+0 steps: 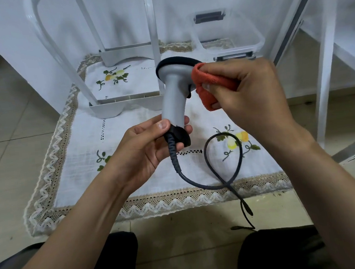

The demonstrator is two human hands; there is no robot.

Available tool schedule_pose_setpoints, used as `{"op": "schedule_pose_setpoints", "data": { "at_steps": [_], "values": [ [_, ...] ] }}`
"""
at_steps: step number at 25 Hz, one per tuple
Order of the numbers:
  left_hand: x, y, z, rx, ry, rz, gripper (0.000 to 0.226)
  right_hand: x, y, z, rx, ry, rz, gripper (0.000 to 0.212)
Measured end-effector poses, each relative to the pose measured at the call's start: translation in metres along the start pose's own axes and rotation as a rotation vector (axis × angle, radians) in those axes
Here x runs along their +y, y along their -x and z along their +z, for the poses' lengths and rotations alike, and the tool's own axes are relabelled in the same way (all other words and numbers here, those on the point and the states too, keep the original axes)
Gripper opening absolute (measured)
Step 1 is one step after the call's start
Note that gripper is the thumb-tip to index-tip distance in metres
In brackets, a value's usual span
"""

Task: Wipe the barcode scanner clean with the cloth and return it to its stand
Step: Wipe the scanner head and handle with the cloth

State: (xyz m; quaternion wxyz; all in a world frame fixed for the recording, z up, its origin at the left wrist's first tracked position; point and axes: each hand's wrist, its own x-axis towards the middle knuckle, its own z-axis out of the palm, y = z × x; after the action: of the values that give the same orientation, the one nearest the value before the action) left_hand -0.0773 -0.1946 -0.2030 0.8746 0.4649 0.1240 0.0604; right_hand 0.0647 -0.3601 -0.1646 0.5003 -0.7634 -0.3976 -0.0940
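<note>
here the left hand [145, 145] is curled around the bottom of the grey scanner [174, 96], holding it upright above the embroidered white mat [113, 143]. the right hand [247, 92] pinches a bunched orange cloth [208, 83] against the side of the scanner's head. the dark cable [223, 164] loops over the mat and trails onto the tiled floor [6, 130].
</note>
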Motion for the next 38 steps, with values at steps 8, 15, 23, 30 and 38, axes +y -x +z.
{"op": "schedule_pose_setpoints", "data": {
  "at_steps": [8,15,23,30,38],
  "values": [
    [-0.006,0.003,0.007,-0.06,-0.068,-0.043,0.037,0.001,0.0,0.005,-0.008,0.225,-0.12,0.022],
    [-0.005,0.003,0.005,-0.052,-0.132,-0.045,0.03,-0.002,-0.002,0.0,-0.079,0.22,-0.206,0.035],
    [-0.006,0.002,0.006,-0.038,-0.181,-0.021,0.035,0.001,-0.004,-0.007,-0.1,0.085,-0.105,0.022],
    [-0.007,0.002,0.007,-0.051,-0.168,-0.024,0.031,-0.003,-0.002,-0.002,-0.054,0.142,-0.124,0.026],
    [-0.007,0.002,0.003,-0.027,-0.203,-0.017,0.034,-0.006,0.001,0.0,-0.206,0.098,-0.096,0.024]
  ]
}}
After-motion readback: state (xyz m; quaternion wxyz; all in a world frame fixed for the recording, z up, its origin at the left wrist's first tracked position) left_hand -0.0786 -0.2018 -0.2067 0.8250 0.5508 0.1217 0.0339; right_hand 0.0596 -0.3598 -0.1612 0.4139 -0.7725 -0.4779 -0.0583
